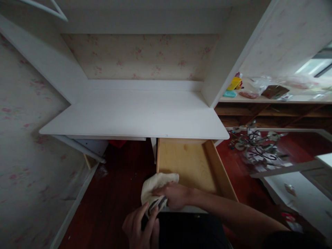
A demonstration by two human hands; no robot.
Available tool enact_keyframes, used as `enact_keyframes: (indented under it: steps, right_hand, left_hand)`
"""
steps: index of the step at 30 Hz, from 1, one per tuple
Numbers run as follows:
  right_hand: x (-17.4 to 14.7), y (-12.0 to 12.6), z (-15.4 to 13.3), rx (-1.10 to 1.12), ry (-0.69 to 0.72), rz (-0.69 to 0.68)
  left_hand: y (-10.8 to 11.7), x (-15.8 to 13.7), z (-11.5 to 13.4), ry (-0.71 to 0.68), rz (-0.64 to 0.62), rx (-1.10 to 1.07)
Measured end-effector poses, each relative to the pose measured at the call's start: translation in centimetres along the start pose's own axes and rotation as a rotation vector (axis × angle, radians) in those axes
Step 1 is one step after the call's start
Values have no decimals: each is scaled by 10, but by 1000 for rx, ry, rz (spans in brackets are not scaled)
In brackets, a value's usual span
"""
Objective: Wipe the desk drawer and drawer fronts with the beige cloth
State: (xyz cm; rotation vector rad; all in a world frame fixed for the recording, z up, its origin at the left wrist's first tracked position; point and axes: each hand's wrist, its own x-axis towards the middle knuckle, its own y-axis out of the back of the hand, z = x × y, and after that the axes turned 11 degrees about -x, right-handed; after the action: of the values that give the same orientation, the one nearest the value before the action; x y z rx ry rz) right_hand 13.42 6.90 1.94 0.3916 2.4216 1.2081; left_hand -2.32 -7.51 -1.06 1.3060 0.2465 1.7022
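Far left of both hands: floral wallpaper (23, 145), then dark red floor (114, 193) running under the white desk (135, 117).

Left hand (141, 226), low in view: fingers curled upward, tips touching the lower end of a cream cloth (158, 183). A dark striped part of the cloth (157, 203) sits just above these fingertips. Whether the hand pinches the cloth or only touches it, cannot tell.

Right hand (173, 195), just up and right of the left: palm down, fingers closed over the cloth, pressing it against the near left corner of an open wooden drawer (197, 162). The cloth bunches up and to the left of this hand, over the drawer's edge. Drawer bottom bare wood beyond the hand.

Further right of the right hand: a metal scrollwork piece (256, 147) on the floor; above it, a shelf (272, 98) with a yellow item (234, 83) and a brown packet (275, 91).
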Motion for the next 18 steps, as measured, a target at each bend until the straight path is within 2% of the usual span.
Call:
enact_keyframes:
  steps: [2, 5, 9, 12, 14, 18]
  right_hand:
    - [-15, -1, -7, -33, 23, -46]
    - [-37, 4, 1, -102, -15, -110]
    - [-89, 12, 30, -149, -111, -186]
    - [-140, 17, 50, -181, -266, -235]
    - [-171, 22, 58, -207, -353, -225]
    - [-209, 41, 57, -246, -413, -86]
  left_hand:
    - [2, 7, -4, -19, 6, -44]
    - [-7, 18, -1, 19, -49, -83]
    - [-30, 27, 9, 72, -217, -94]
    - [-44, 30, 12, 63, -351, -40]
    - [-49, 30, 12, 8, -396, -10]
    - [-51, 27, 13, -94, -390, -8]
